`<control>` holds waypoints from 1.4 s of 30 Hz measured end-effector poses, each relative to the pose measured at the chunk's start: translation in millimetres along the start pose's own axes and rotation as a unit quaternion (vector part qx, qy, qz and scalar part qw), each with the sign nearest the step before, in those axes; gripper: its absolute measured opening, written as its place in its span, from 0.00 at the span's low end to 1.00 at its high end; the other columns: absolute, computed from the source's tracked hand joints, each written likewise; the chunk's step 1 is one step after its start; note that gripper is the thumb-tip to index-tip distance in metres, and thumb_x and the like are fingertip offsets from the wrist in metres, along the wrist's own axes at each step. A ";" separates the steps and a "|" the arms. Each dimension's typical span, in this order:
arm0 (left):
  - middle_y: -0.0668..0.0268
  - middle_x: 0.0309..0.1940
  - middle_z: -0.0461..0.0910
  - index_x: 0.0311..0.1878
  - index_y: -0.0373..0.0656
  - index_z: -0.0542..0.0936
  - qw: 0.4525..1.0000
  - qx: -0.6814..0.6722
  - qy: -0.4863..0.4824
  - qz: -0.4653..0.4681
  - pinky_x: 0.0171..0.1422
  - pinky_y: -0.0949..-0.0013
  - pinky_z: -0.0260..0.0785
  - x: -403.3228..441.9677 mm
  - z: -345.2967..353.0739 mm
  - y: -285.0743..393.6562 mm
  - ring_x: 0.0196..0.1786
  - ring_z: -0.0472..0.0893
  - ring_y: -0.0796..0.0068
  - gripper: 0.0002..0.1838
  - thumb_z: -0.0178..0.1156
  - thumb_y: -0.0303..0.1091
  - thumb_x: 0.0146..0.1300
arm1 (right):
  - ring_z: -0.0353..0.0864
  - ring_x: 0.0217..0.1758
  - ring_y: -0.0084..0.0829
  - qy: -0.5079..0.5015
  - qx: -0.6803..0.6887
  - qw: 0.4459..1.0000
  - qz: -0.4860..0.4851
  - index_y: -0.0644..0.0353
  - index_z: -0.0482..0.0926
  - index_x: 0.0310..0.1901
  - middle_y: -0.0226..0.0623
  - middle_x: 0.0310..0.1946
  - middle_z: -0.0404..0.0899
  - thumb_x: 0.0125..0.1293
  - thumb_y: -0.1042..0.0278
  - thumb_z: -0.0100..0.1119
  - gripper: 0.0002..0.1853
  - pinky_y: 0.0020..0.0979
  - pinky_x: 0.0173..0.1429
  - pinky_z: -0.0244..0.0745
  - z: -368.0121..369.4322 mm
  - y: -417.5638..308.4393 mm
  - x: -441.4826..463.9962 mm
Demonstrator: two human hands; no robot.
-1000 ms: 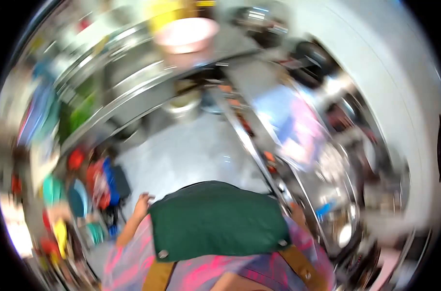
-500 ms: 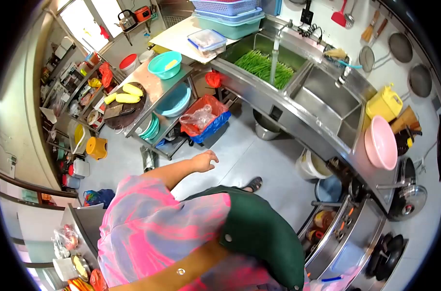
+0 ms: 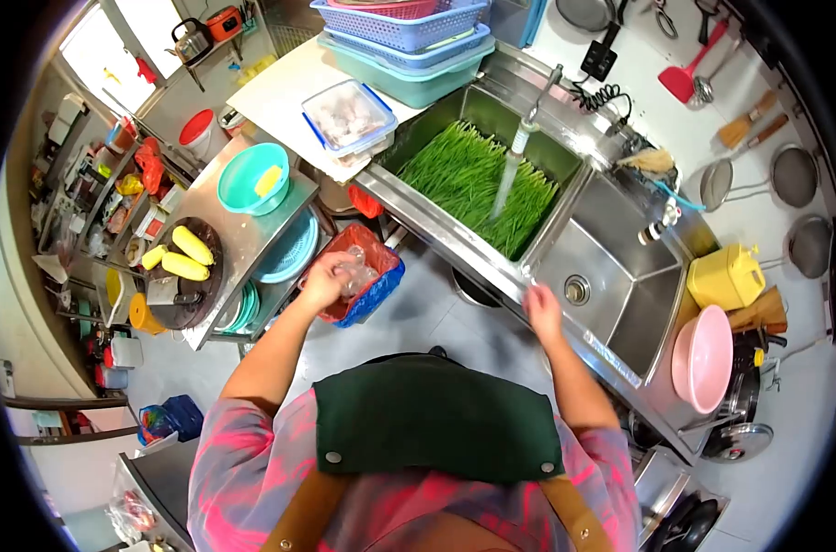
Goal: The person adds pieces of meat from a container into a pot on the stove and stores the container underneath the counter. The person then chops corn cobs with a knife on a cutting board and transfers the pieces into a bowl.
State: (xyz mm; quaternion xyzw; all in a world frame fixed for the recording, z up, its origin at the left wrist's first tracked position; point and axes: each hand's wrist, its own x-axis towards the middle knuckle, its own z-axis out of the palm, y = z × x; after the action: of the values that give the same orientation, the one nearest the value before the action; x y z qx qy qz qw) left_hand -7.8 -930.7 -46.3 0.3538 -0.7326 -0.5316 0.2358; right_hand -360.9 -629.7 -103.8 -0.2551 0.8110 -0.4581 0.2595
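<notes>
My left hand (image 3: 322, 281) hangs over a bin (image 3: 388, 281) lined with red and blue bags, fingers loosely apart beside a crumpled clear plastic bag (image 3: 358, 272) in it. I see no grip on that plastic. My right hand (image 3: 542, 311) is at the front rim of the steel sink (image 3: 611, 353), its fingers blurred and bunched; whether it touches the rim is unclear. Long green chives (image 3: 473, 184) fill the left basin, below the tap (image 3: 521, 140), from which water seems to run. The right basin (image 3: 611, 241) shows a drain.
A lidded plastic box (image 3: 349, 118) and stacked baskets (image 3: 409, 64) stand on the white board left of the sink. Peeled yellow vegetables (image 3: 186, 267) and a cleaver (image 3: 165, 293) lie on a round chopping board (image 3: 206, 299). A pink basin (image 3: 701, 359) stands right of the sink.
My body has turned and moved closer to the sink. My left hand has come over the lined bin, and my right hand has come into view at the sink's front rim.
</notes>
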 end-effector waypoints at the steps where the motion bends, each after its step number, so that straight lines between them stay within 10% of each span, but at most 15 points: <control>1: 0.72 0.34 0.76 0.46 0.41 0.78 0.996 -0.045 0.021 -0.077 0.35 0.77 0.68 17.1 -11.4 9.3 0.31 0.73 0.83 0.13 0.61 0.26 0.56 | 0.79 0.38 0.26 0.021 -0.022 0.981 -0.190 0.63 0.77 0.44 0.36 0.34 0.80 0.64 0.68 0.54 0.10 0.26 0.42 0.73 26.0 -54.5 33.7; 6: 0.72 0.44 0.77 0.50 0.46 0.75 0.943 -0.269 0.123 -0.155 0.41 0.73 0.70 103.1 -52.2 30.4 0.41 0.75 0.81 0.12 0.57 0.30 0.62 | 0.78 0.48 0.38 -0.125 -0.039 0.963 -0.236 0.60 0.74 0.50 0.43 0.46 0.77 0.59 0.65 0.59 0.17 0.32 0.53 0.72 147.9 -237.7 131.3; 8: 0.73 0.46 0.76 0.53 0.47 0.72 0.939 -0.280 0.143 -0.141 0.45 0.71 0.69 149.1 -68.0 23.9 0.44 0.73 0.80 0.16 0.57 0.32 0.61 | 0.69 0.59 0.44 0.046 -0.071 0.930 -0.359 0.57 0.75 0.49 0.43 0.52 0.73 0.56 0.63 0.62 0.19 0.43 0.64 0.61 179.1 -256.2 170.1; 12: 0.66 0.50 0.71 0.61 0.42 0.63 0.932 -0.289 0.159 -0.152 0.49 0.67 0.68 233.2 -95.0 0.4 0.50 0.72 0.74 0.30 0.63 0.39 0.58 | 0.65 0.63 0.40 0.183 -0.403 0.803 -0.399 0.56 0.77 0.48 0.39 0.54 0.73 0.59 0.59 0.57 0.16 0.44 0.68 0.54 92.6 -276.7 246.3; 16: 0.60 0.53 0.70 0.65 0.38 0.57 0.921 -0.312 0.151 -0.179 0.53 0.64 0.67 282.0 -106.5 -13.6 0.53 0.71 0.68 0.37 0.64 0.41 0.58 | 0.62 0.66 0.31 -0.084 -0.691 0.633 -0.339 0.52 0.81 0.40 0.31 0.49 0.78 0.66 0.57 0.45 0.14 0.55 0.70 0.43 -44.3 -237.0 298.2; 18: 0.60 0.51 0.71 0.63 0.37 0.58 0.935 -0.269 0.145 -0.182 0.49 0.66 0.69 301.3 -111.0 -18.6 0.49 0.73 0.70 0.37 0.64 0.41 0.57 | 0.69 0.61 0.30 -0.026 -0.809 0.556 -0.190 0.50 0.82 0.34 0.32 0.45 0.80 0.65 0.58 0.45 0.14 0.59 0.68 0.43 -106.4 -216.5 314.0; 20: 0.63 0.44 0.74 0.56 0.38 0.63 0.932 -0.283 0.130 -0.186 0.39 0.70 0.70 317.2 -113.4 -25.5 0.41 0.75 0.76 0.30 0.66 0.39 0.55 | 0.79 0.45 0.35 0.132 -0.696 0.705 0.021 0.55 0.81 0.32 0.37 0.37 0.81 0.61 0.66 0.45 0.12 0.64 0.61 0.51 -112.6 -230.1 305.7; 22: 0.63 0.43 0.74 0.56 0.40 0.63 0.933 -0.280 0.102 -0.201 0.37 0.71 0.70 329.1 -116.7 -38.7 0.41 0.75 0.75 0.30 0.68 0.37 0.54 | 0.80 0.35 0.38 0.233 -0.640 0.726 -0.091 0.53 0.80 0.29 0.36 0.27 0.80 0.54 0.69 0.53 0.06 0.50 0.54 0.68 -71.6 -204.5 326.0; 24: 0.63 0.44 0.72 0.59 0.41 0.59 0.925 -0.309 0.112 -0.190 0.39 0.69 0.70 331.2 -114.3 -36.1 0.42 0.75 0.71 0.35 0.69 0.34 0.52 | 0.80 0.41 0.36 0.104 -0.464 0.833 -0.282 0.53 0.82 0.39 0.39 0.39 0.81 0.57 0.65 0.56 0.09 0.35 0.53 0.73 31.1 -220.0 320.0; 25: 0.62 0.44 0.72 0.59 0.41 0.58 0.926 -0.301 0.112 -0.199 0.39 0.69 0.70 330.9 -115.3 -30.5 0.42 0.75 0.71 0.36 0.68 0.33 0.52 | 0.79 0.47 0.34 -0.004 -0.199 0.972 -0.127 0.54 0.79 0.47 0.40 0.47 0.79 0.64 0.56 0.54 0.16 0.34 0.55 0.72 98.9 -254.2 300.2; 30: 0.64 0.38 0.74 0.53 0.39 0.66 0.921 -0.340 0.063 -0.177 0.33 0.75 0.69 337.1 -117.3 -46.1 0.35 0.75 0.74 0.27 0.66 0.30 0.50 | 0.67 0.61 0.35 -0.223 0.271 0.922 0.161 0.51 0.67 0.63 0.38 0.60 0.68 0.63 0.38 0.49 0.33 0.38 0.63 0.62 272.3 -299.4 315.7; 38: 0.63 0.46 0.73 0.57 0.38 0.67 0.945 -0.294 -0.011 -0.145 0.51 0.66 0.68 284.7 -115.3 -33.2 0.47 0.73 0.69 0.28 0.61 0.32 0.51 | 0.68 0.60 0.32 -0.280 0.396 0.874 0.013 0.59 0.57 0.67 0.39 0.56 0.71 0.57 0.66 0.63 0.37 0.36 0.61 0.65 277.9 -251.5 243.4; 42: 0.55 0.54 0.68 0.64 0.37 0.60 0.945 -0.258 -0.158 -0.124 0.57 0.59 0.66 248.4 -80.7 27.9 0.53 0.71 0.60 0.34 0.59 0.32 0.52 | 0.71 0.56 0.28 -0.196 0.257 0.946 0.005 0.59 0.56 0.67 0.38 0.54 0.72 0.53 0.75 0.62 0.39 0.31 0.57 0.68 205.1 -238.9 159.5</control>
State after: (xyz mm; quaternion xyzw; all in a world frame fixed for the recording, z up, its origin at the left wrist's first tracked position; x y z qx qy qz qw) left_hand -115.6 -1166.0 -1.4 0.2804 -0.5485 -0.7766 0.1317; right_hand -301.8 -966.4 -15.9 -0.2608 0.6001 -0.5907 0.4722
